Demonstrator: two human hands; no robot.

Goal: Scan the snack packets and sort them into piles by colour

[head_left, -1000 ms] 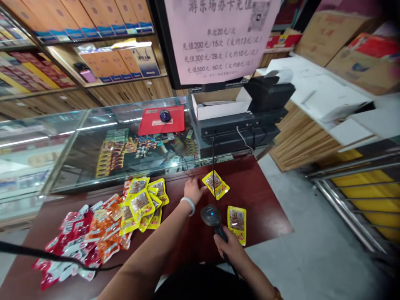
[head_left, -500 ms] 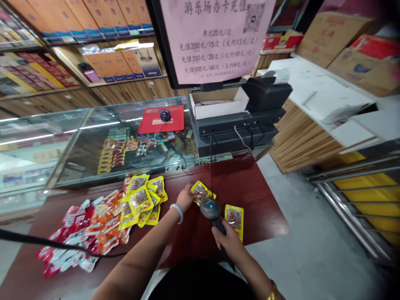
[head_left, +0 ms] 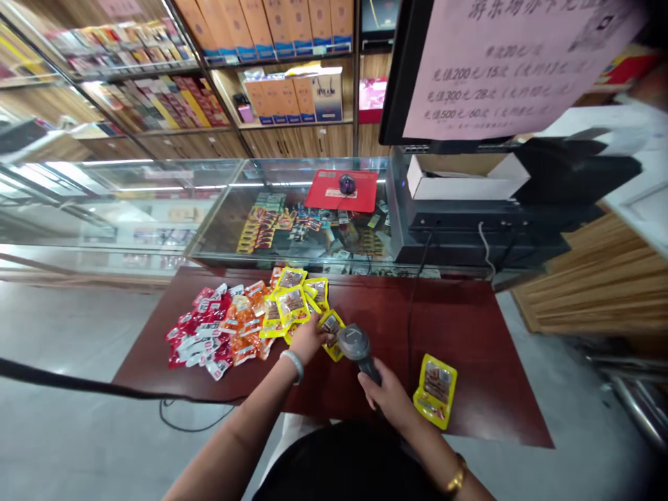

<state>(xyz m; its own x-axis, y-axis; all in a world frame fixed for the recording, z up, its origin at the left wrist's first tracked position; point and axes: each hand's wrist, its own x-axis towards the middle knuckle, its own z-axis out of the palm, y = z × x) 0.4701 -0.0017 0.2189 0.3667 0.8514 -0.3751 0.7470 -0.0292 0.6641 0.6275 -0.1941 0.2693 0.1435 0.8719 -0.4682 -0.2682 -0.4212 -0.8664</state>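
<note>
— Where is the packet?

— The left hand (head_left: 309, 339) pinches a yellow packet (head_left: 330, 325) by its near-left edge, just above the dark red surface (head_left: 470, 327), at the right fringe of the pile of packets (head_left: 245, 321). The right hand (head_left: 389, 396) is wrapped around the handle of the scanner (head_left: 353, 343).

— How should this go, in your view?

— Hold the packet flat and steady, fingers off the printed code, and keep the scanner's head just over it rather than pressed on.

— Which way does the scanner point?

— Its long axis runs from the right hand, low and right, up-left to the head, which faces the packet. The packet sits cornerwise; the head hides part of it. A second yellow packet (head_left: 436, 390) lies well apart, right.
</note>
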